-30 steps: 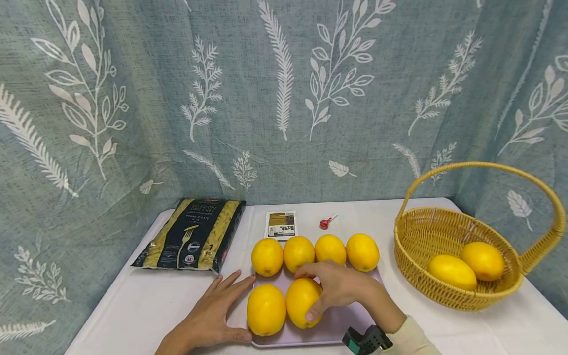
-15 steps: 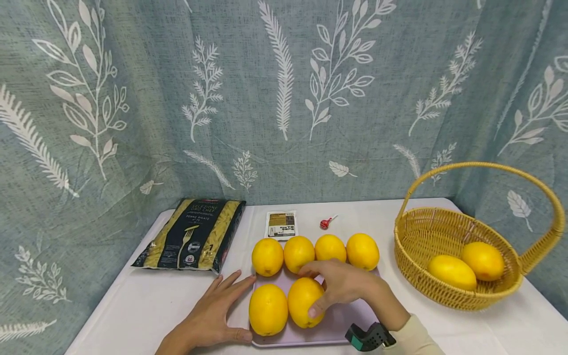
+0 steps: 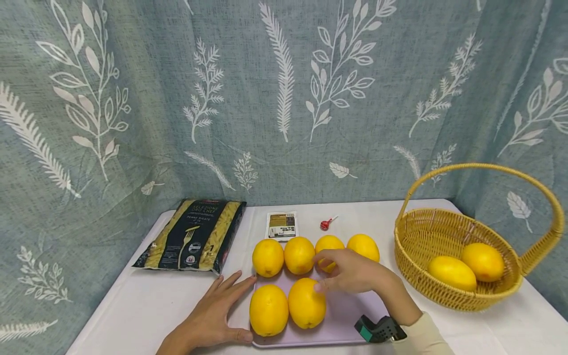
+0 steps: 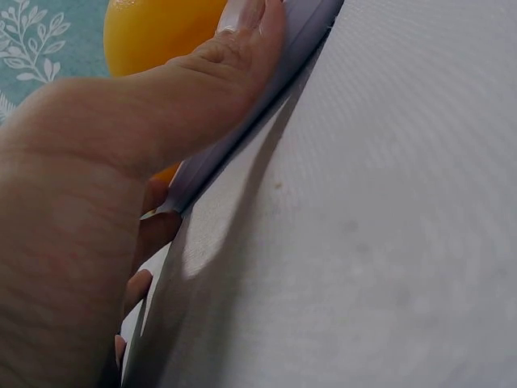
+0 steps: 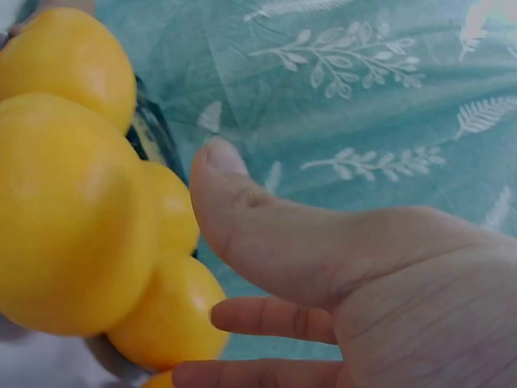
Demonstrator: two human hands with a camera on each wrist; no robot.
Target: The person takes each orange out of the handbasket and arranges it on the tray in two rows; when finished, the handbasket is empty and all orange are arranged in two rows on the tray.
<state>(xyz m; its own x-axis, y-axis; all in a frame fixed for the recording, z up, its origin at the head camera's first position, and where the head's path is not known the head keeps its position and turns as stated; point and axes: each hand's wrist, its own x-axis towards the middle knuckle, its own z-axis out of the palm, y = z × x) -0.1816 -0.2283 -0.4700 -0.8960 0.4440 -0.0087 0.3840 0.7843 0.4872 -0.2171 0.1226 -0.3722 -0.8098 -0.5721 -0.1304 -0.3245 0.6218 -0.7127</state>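
A lilac tray [image 3: 346,320] holds yellow-orange oranges: several in a back row [image 3: 268,259] and two in front. My left hand [image 3: 210,315] lies at the tray's left edge, fingers spread and straight, thumb by the front corner beside the front-left orange [image 3: 268,310]. My right hand [image 3: 352,273] hovers just right of the front-right orange [image 3: 306,308], partly covering the third orange of the back row. In the right wrist view, the thumb [image 5: 242,202] stands apart from the big near orange [image 5: 65,218], and nothing is between thumb and fingers.
A wicker basket [image 3: 412,266] with a tall handle stands right, with two oranges inside. A penne pasta bag [image 3: 195,236] lies at the back left. Behind the tray are a small sachet [image 3: 281,227] and a red lollipop [image 3: 325,225]. A curtain hangs behind.
My right hand has let go of the front-right orange and moved slightly up and right. That orange and its neighbour shifted slightly right. My left hand has stayed in place.
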